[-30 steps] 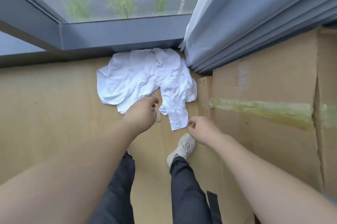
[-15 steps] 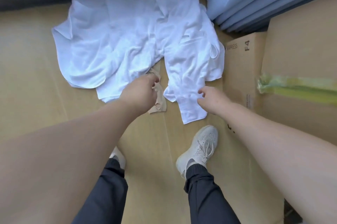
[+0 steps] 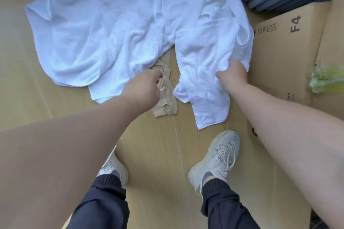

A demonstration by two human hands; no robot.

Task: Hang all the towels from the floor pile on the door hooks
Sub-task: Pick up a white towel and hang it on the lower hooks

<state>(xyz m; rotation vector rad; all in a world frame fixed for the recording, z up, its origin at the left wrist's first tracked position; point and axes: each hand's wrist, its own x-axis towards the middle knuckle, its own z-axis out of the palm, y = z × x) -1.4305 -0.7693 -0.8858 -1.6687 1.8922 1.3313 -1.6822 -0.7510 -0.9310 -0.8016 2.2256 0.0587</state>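
Now our right hand (image 3: 232, 73) grips the white towel (image 3: 202, 57), its length trailing left of it toward us; whether our left hand (image 3: 144, 89) holds anything, we cannot tell.

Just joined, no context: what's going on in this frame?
A person bends over white towels piled on the floor. The right hand grips the nearest towel by its edge, beside a cardboard box. The left hand is at a beige stocking lying between the towels; whether it holds it is unclear. No door hooks are in view.
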